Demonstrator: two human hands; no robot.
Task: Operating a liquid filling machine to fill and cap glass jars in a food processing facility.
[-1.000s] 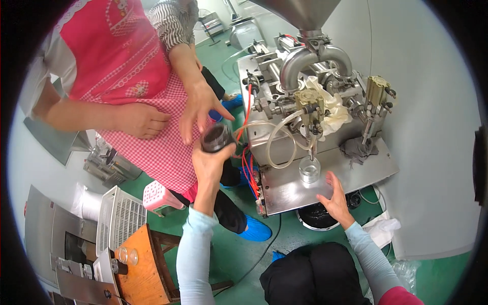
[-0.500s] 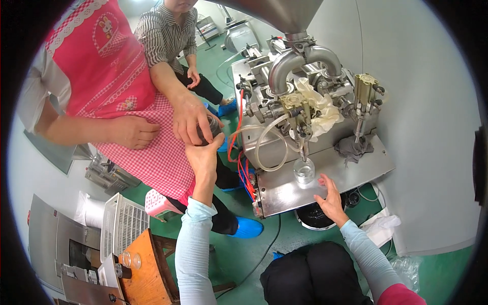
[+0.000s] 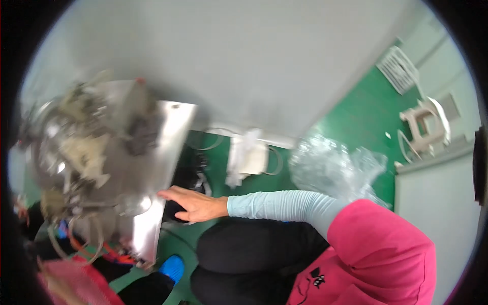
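Note:
My right hand (image 3: 197, 205) reaches to the left at the edge of a steel filling-machine tray (image 3: 175, 122). Its thumb and fingers are apart, with nothing between them. Just beyond the fingertips a clear glass jar (image 3: 134, 204) stands on the tray by a nozzle, blurred by motion. My left hand is out of view. Farther back on the machine are a crumpled cream cloth (image 3: 86, 157) and a dark grey rag (image 3: 142, 136), both smeared.
A black-looking container (image 3: 184, 178) stands on the floor by the tray. Clear plastic sheeting (image 3: 330, 165) and a white cloth (image 3: 243, 155) lie near the grey wall. A beige stool (image 3: 424, 127) and white crate (image 3: 398, 70) are at right. A co-worker's pink apron (image 3: 76, 282) shows lower left.
The view has swung to the right, so the machine now lies at the left. My left hand, earlier at a dark jar together with a co-worker's hand, has left the view.

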